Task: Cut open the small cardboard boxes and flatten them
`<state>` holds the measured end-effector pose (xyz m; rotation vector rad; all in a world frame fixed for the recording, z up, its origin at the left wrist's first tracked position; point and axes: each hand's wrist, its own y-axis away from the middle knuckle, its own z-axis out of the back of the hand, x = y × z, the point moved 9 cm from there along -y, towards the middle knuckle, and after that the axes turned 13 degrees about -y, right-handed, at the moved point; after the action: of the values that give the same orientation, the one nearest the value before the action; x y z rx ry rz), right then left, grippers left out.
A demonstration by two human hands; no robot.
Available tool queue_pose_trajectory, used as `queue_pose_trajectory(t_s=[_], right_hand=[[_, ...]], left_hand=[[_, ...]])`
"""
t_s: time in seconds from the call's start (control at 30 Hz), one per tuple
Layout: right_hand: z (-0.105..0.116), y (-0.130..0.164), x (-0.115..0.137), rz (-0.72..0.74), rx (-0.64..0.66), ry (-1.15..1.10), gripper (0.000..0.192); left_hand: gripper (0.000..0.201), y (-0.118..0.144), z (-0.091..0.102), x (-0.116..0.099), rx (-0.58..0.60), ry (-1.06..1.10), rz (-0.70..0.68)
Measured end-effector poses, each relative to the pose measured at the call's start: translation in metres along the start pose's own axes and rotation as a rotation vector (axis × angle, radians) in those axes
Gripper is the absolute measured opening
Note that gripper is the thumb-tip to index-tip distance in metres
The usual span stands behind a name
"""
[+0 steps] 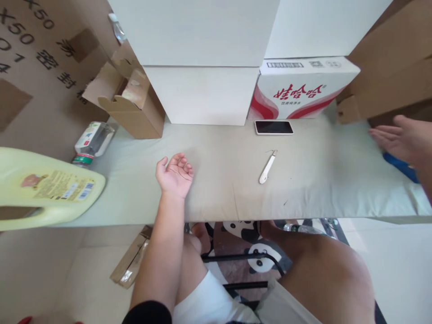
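My left hand (174, 176) rests palm up on the cloth-covered table (216, 180), its fingers loosely curled and apart, with nothing in it. At the right edge my right hand (400, 137) is held out with its fingers stretched, above or beside a blue object (401, 167) that it partly hides. Between the two hands lies a slim white-handled tool (267, 167) with a thin wire-like tip; its exact kind is unclear. Behind that tool a smartphone (274, 128) lies flat, its screen dark.
White boxes (205, 94) and a red-and-white carton (300, 92) line the back. At left stand an open cardboard box (145, 117), a lying plastic bottle (94, 140) and a large yellow jug (50, 189). Brown cardboard (388, 76) stands at right. My legs are under the table's front edge.
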<state>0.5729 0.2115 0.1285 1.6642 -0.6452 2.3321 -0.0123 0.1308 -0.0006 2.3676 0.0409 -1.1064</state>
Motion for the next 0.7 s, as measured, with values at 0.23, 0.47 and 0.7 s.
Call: queue_pose_trajectory(t_s=[0.23, 0.47, 0.7], right_hand=[[-0.104, 0.048, -0.029, -0.466, 0.040, -0.127, 0.010], [-0.255, 0.103, 0.000, -0.395, 0.420, 0.020, 0.008], [-0.457, 0.172, 0.108, 0.041, 0.850, 0.144, 0.026]], left_hand=[[0.040, -0.005, 0.006, -0.010, 0.032, 0.037, -0.018], [0.038, 0.003, 0.018, -0.021, 0.022, 0.215, -0.013], [0.035, 0.006, 0.035, -0.038, 0.018, 0.358, -0.050]])
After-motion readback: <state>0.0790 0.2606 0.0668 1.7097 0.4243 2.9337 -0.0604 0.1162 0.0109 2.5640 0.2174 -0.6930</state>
